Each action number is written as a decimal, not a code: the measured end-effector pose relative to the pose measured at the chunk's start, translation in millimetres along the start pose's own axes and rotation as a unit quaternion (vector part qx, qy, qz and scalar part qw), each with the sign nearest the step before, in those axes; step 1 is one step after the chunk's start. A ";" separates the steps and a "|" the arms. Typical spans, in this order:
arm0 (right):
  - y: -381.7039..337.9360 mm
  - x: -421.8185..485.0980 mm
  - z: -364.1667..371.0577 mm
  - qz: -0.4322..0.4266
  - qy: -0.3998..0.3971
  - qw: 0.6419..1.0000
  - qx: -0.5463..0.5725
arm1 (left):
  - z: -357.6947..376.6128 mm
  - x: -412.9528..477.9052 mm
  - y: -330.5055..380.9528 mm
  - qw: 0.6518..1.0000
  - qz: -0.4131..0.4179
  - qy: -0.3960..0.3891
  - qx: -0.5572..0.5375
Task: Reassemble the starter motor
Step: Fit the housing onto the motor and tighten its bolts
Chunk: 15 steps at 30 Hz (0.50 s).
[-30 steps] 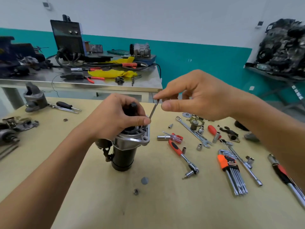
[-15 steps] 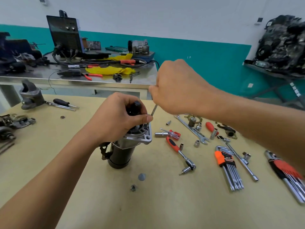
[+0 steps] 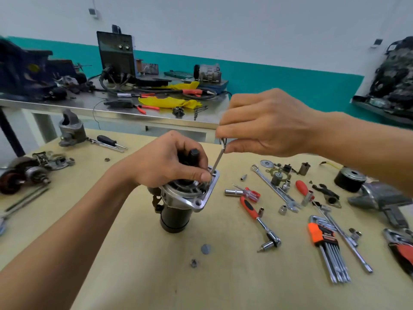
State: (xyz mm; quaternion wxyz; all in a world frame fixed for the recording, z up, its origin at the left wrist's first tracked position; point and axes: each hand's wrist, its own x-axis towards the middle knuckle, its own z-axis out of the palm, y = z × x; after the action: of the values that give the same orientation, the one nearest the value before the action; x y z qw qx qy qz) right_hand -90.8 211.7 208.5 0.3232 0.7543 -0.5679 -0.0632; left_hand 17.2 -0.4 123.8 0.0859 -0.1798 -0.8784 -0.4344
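The starter motor, a black cylindrical body capped by a silver cast-aluminium flanged housing, stands on end at the centre of the tan wooden worktop. Its long axis runs vertically, with the flanged housing and a black stub pointing up.

The left hand comes in from seven o'clock and grips the top of the motor, fingers curled round the black stub and the thumb tip pressed on the flange at its two o'clock corner.

The right hand reaches in from three o'clock and hovers above the motor at about one o'clock. Its thumb and fingertips pinch the upper end of a thin silver steel tool. The tool slants down towards seven o'clock, and its lower tip meets the flange corner just beside the left thumb.

At three o'clock from the motor lies a red-and-black-handled ratchet, and further out at four o'clock a set of hex keys in an orange holder. At six o'clock, near the motor's base, lie a flat grey disc and a small metal nut.
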 end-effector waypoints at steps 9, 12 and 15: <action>-8.3 11.8 -16.3 -0.029 -0.071 0.997 0.013 | 2.2 -4.7 -1.7 0.999 0.021 0.032 -0.023; -32.1 3.4 -17.2 0.158 -0.102 0.980 0.073 | 7.0 -3.6 1.3 0.998 0.013 0.056 -0.015; -57.3 1.4 -11.4 0.372 -0.099 0.908 0.166 | 17.0 0.5 3.0 0.995 -0.002 0.099 0.026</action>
State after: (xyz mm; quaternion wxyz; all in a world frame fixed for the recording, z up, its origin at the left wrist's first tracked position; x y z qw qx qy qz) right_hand -38.3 223.5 185.8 0.1354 0.5211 -0.8386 0.0827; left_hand 18.0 14.8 115.8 0.1765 -0.1320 -0.8767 -0.4277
